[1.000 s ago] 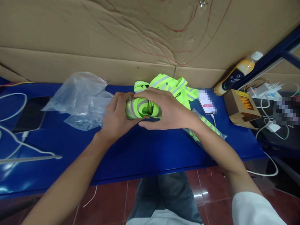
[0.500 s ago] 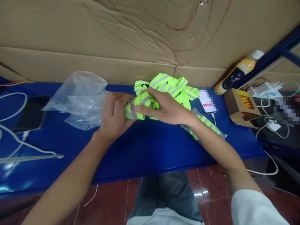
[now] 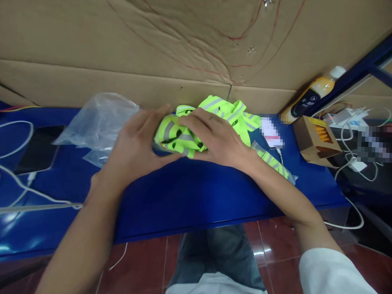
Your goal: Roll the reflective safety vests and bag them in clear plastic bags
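A folded bundle of fluorescent yellow-green reflective straps (image 3: 177,135) with grey bands is gripped from the right by my right hand (image 3: 220,139), its fingers over the top. Clear plastic seems to cover the bundle's left end. My left hand (image 3: 135,138), slightly blurred, arches around that end with thumb and fingers spread apart; a gap shows between the thumb and the straps. Behind the right hand lies a loose pile of the same straps (image 3: 229,109). Another packed strap bundle (image 3: 275,165) in clear plastic lies beside the right forearm, partly covered by it.
On the blue table (image 3: 181,198) lie a clear plastic bag (image 3: 94,122), a dark phone (image 3: 40,150) with white cables, and a lit phone (image 3: 271,131). To the right stand a juice bottle (image 3: 313,95) and a small cardboard box (image 3: 315,140). Cardboard (image 3: 122,41) lines the back.
My left hand has loosened from the bundle's left end and moved left, its fingers spreading. The bundle looks turned, showing more of its folds; my right hand keeps hold.
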### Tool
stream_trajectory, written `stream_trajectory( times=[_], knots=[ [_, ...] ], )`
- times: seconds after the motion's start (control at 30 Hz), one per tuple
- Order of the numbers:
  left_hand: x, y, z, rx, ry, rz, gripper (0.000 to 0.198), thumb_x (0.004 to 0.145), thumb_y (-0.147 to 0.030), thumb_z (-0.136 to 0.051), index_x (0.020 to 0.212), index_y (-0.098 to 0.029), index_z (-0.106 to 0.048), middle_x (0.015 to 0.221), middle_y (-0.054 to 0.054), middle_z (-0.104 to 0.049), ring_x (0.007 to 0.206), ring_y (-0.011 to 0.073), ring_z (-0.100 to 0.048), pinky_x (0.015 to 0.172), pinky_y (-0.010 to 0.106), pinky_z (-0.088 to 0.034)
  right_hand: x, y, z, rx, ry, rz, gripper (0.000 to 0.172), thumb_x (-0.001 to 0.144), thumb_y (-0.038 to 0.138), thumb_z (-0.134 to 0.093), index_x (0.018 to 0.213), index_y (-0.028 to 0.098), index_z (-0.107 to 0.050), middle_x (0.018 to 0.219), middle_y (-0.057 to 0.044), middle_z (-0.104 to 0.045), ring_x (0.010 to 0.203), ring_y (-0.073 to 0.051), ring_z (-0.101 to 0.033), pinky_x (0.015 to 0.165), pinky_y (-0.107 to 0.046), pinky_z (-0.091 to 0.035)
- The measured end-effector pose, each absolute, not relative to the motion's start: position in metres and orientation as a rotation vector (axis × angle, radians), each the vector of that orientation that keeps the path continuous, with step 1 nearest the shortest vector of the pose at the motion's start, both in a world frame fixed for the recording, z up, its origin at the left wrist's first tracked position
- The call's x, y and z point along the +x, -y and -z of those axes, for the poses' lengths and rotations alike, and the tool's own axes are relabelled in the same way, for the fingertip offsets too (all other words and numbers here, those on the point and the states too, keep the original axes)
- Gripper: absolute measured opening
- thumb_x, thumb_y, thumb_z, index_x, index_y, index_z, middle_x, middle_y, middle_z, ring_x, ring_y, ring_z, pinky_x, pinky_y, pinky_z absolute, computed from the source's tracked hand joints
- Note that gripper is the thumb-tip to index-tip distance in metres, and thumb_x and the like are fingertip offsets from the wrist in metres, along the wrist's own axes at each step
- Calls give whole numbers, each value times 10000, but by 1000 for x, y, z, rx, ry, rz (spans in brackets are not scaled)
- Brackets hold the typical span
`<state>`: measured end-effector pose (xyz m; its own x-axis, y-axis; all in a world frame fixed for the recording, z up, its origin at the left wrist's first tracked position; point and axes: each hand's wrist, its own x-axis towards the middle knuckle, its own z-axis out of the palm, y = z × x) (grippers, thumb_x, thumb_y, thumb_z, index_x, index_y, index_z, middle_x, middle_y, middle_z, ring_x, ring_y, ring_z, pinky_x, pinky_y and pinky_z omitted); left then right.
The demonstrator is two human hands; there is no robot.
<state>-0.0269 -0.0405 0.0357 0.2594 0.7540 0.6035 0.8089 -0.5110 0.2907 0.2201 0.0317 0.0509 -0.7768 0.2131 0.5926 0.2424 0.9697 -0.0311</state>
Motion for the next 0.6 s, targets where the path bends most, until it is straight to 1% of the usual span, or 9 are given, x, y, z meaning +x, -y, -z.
stream_trajectory(
  times=[0.03,0.1,0.17,0.2,0.3,0.4,0.47,0.6],
  knots=[
    [-29,40,-36,-2422,1519,1052,738,964,-580,-762,1574,-223,-550,1504,144,-705,1397,384,-684,1206,561,-564,220,-31,-51,-249,2495,140,471,1094,324,-693,1488,124,-532,1387,-185,-653,1225,-312,-654,1086,-461,-552],
    [-31,38,-34,-2414,1526,976,555,977,-478,-676,1456,-204,-621,1346,143,-766,1240,369,-747,1092,553,-614,219,-30,-50,-175,2514,197,371,1111,252,-642,1459,150,-565,1395,-175,-639,1233,-308,-630,1116,-492,-532],
    [-30,38,-30,-2412,1566,929,446,979,-425,-618,1367,-207,-645,1218,126,-780,1111,341,-765,987,524,-636,218,-30,-48,-176,2536,147,324,1091,175,-632,1413,187,-601,1406,-154,-633,1234,-293,-615,1107,-491,-527],
    [-29,37,-28,-2412,1599,924,423,987,-421,-606,1353,-213,-641,1205,118,-773,1104,331,-760,976,514,-634,218,-30,-47,-190,2543,108,323,1071,151,-646,1390,193,-618,1412,-151,-633,1238,-292,-609,1103,-490,-525],
    [-23,38,-23,-2388,1630,1014,433,1007,-485,-648,1343,-214,-626,1230,116,-750,1153,321,-735,1009,505,-623,219,-35,-46,-195,2553,2,378,1005,117,-706,1372,185,-642,1418,-154,-646,1253,-306,-599,1108,-496,-517],
    [-16,37,-19,-2360,1563,1121,500,1010,-555,-699,1344,-191,-624,1218,130,-739,1133,314,-728,1002,495,-631,222,-42,-45,-155,2582,-64,430,976,121,-722,1393,186,-639,1410,-139,-665,1248,-306,-605,1105,-498,-510],
    [-12,38,-17,-2373,1525,1132,535,1023,-566,-695,1383,-179,-609,1242,143,-728,1157,322,-723,1013,499,-633,222,-43,-43,-150,2575,-25,405,989,124,-702,1386,175,-643,1390,-136,-678,1222,-303,-606,1079,-492,-512],
    [-7,42,-18,-2412,1563,1077,525,1050,-518,-656,1456,-197,-568,1384,150,-695,1301,353,-688,1118,531,-601,218,-37,-41,-133,2504,129,316,1053,89,-598,1352,170,-656,1377,-113,-702,1140,-283,-577,1027,-479,-521]
  ],
)
